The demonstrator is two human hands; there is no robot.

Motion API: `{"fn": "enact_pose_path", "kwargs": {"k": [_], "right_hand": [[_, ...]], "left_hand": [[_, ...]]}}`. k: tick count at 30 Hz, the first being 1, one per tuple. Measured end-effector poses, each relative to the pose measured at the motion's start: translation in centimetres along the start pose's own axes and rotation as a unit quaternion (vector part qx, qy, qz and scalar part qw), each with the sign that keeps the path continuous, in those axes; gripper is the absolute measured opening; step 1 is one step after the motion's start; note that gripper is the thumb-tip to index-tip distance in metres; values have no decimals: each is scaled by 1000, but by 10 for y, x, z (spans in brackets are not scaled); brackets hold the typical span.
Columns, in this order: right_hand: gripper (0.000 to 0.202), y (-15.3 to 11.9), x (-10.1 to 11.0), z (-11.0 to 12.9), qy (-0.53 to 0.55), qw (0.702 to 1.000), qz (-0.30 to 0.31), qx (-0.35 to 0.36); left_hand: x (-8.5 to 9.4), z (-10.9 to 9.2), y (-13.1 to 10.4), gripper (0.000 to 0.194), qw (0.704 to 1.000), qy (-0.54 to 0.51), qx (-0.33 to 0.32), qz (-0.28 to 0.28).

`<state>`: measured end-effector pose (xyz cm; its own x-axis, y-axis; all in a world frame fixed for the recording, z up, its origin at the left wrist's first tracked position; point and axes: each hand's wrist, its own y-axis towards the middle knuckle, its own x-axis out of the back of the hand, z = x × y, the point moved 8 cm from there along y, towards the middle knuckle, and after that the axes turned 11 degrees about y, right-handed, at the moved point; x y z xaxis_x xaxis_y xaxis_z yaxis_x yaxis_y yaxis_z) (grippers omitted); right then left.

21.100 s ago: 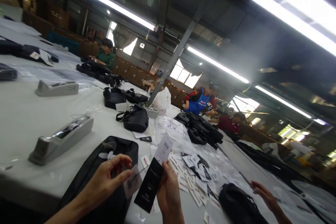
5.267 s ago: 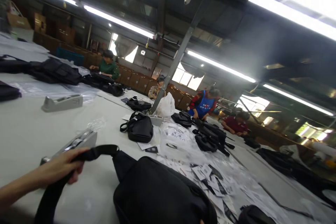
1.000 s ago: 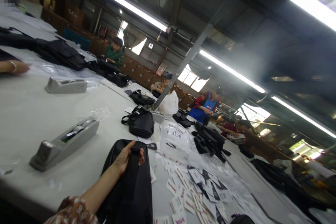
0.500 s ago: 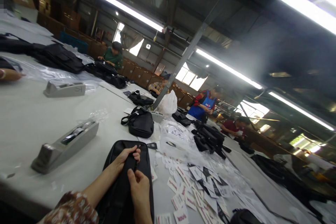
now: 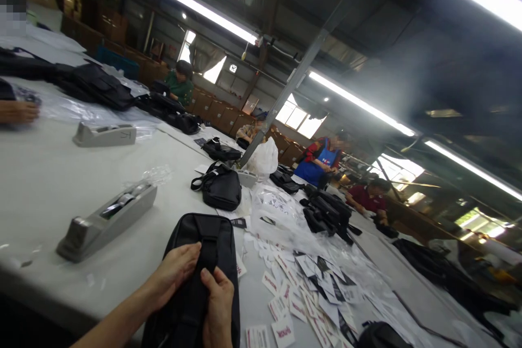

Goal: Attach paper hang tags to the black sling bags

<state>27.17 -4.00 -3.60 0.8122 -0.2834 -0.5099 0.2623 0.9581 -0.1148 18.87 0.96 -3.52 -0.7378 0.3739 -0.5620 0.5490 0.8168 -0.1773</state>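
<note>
A black bag point(image 5: 222, 236) lies in front of me at the table's near edge, with a wide black strap point(image 5: 199, 288) running down its middle. My left hand point(image 5: 177, 273) rests along the strap's left side, fingers stretched out and close together. On the other side, my right hand point(image 5: 219, 299) has its thumb on the strap and its fingers bent around the edge. My forearms and hands cover part of the bag's lower half. Just beyond it sits a smaller black bag point(image 5: 222, 187) with a loop strap.
Left of the bag stands a grey tape dispenser point(image 5: 110, 223); another dispenser point(image 5: 104, 135) is farther back. Paper tags point(image 5: 310, 293) and clear plastic bags point(image 5: 281, 212) cover the table's right. A co-worker's hand point(image 5: 18, 112) shows at far left. Several people work beyond a slanting post point(image 5: 285, 92).
Both hands were pinching a thin black piece near the bag's top. My left hand has moved down and flattened beside the strap, and the strap now lies along the bag.
</note>
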Motion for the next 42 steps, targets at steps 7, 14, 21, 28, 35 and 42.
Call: {"fn": "enact_pose_path", "kwargs": {"k": [7,14,21,28,35,42], "right_hand": [[28,-10,-16,6,-132,989,3,62],[30,-26,-14,25,-370,916,-63,144],[26,-30,-13,18,-313,931,-115,146],[26,-24,-10,2,-223,962,-89,129],[29,-20,-9,-3,-217,969,-40,116],[26,-22,-7,-3,-256,955,-56,139]], "left_hand": [[11,3,-27,26,987,150,-27,-56],[14,7,-23,25,983,168,-16,-70],[16,14,-21,25,993,99,25,-65],[21,18,-24,32,994,31,102,-20],[-13,30,-27,42,952,-115,237,157],[6,17,-9,30,998,46,28,-26]]}}
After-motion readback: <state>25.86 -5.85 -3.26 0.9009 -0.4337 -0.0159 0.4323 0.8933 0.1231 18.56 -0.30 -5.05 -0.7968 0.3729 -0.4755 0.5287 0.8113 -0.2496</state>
